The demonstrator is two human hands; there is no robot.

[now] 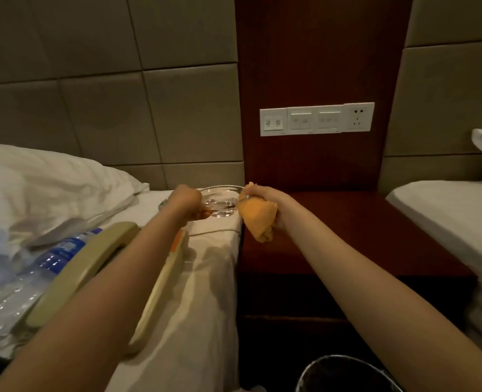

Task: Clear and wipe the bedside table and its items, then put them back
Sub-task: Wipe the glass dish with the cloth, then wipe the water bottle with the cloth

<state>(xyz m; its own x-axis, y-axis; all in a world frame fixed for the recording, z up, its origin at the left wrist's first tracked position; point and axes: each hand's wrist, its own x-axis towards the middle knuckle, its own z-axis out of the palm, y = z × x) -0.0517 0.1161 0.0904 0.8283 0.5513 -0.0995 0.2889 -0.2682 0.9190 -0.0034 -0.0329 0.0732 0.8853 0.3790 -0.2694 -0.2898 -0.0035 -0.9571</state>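
The left hand (187, 200) pinches the near rim of the glass ashtray (220, 198), mid-frame at the edge of the bed (206, 278). The right hand (265, 199) grips a bunched orange cloth (258, 216) against its right rim. It would be best to steady the dish and turn it through the cloth.

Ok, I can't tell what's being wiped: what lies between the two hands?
In the head view, a clear glass ashtray lies between them: the left hand grips its left edge, the right hand holds the orange cloth against its right rim.
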